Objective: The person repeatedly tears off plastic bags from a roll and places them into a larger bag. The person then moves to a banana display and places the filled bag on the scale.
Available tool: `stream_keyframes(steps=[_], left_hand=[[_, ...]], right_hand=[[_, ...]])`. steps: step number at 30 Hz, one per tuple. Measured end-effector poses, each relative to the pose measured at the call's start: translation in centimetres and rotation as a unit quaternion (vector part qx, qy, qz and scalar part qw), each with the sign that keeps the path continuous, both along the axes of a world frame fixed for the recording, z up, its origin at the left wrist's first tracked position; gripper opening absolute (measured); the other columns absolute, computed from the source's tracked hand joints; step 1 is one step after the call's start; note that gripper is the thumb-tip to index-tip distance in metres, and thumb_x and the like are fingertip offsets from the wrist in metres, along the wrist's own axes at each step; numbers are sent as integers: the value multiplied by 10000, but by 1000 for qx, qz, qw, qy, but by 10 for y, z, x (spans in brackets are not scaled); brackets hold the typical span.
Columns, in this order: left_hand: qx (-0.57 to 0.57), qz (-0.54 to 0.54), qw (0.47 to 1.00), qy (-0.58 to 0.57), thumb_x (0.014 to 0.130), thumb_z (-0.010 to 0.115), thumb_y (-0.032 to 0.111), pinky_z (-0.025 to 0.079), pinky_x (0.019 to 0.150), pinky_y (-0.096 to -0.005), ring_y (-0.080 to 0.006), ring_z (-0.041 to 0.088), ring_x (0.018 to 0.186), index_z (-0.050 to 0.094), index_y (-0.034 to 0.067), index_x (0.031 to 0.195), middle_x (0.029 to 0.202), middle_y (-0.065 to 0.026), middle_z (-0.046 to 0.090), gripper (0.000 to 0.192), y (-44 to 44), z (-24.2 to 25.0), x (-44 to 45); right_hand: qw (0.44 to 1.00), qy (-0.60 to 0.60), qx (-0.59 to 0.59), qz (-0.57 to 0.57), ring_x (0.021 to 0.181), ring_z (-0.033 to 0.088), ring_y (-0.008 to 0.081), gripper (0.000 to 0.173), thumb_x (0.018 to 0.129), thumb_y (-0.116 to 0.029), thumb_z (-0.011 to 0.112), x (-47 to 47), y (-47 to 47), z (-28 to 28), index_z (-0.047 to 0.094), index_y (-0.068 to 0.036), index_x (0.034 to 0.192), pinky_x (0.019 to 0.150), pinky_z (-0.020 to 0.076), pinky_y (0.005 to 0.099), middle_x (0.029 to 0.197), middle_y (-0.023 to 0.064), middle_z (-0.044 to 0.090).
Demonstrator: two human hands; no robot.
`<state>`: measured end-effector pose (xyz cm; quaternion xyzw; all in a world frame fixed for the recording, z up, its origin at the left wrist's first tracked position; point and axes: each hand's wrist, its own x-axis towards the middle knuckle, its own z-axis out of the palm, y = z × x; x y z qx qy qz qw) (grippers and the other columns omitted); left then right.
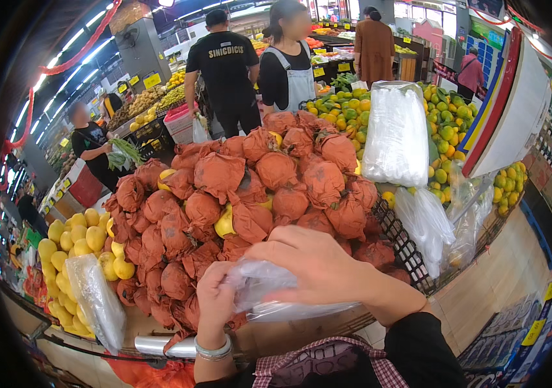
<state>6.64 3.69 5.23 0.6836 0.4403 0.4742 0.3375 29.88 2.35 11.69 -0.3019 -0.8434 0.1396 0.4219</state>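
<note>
A thin transparent plastic bag (pixel 305 310) is stretched between both hands, low in front of me. My left hand (pixel 215 291) pinches its left end and wears a pale bangle at the wrist. From the right, my right hand (pixel 315 262) arches over the bag with its fingers on the film; the fingertips are partly hidden. Just beyond the hands rises a heap of round fruit wrapped in reddish-brown paper (pixel 276 172). Yellow skin shows through some gaps, as on one fruit (pixel 226 222) near the middle.
Bare yellow fruit (pixel 95 238) lie at left beside a plastic bag pack (pixel 95 296). At right are another bag pack (pixel 397 136), hanging bags (pixel 424 228), a black crate edge (pixel 404 242) and green-orange citrus (pixel 443 116). Several people, including one in black (pixel 220 72), stand beyond.
</note>
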Motion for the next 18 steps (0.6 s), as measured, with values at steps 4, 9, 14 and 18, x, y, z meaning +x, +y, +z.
stream_keyframes(steps=[4,9,14,18], left_hand=[[-260,-227,856,-385,818,634,89,497,618,-284,-190,604,635,629,-38,862,763,-132,628,134,-18,-4,-11],[-187,-116,863,-455,746,714,92,470,608,-271,-148,549,653,564,-9,896,813,-86,591,235,-27,-9,-23],[91,130,987,11,784,655,20,402,705,-221,-93,461,743,557,24,941,796,17,476,185,2,-15,-47],[112,248,961,-44,854,550,-1,422,696,-229,-105,494,733,560,-1,907,834,-16,537,54,19,-22,-49]], right_hand=[[957,-113,7,-268,832,531,288,412,643,-41,646,5,35,-35,588,-105,1046,693,445,397,805,93,494],[955,66,-41,-286,888,591,325,222,715,32,554,34,58,-65,601,-46,918,731,484,365,883,136,596],[781,351,-455,243,856,611,130,309,765,68,625,47,12,-29,562,5,1060,747,484,260,929,66,631],[867,190,-432,161,849,587,112,336,744,-3,707,42,-8,-23,581,-27,1055,725,472,258,899,30,619]])
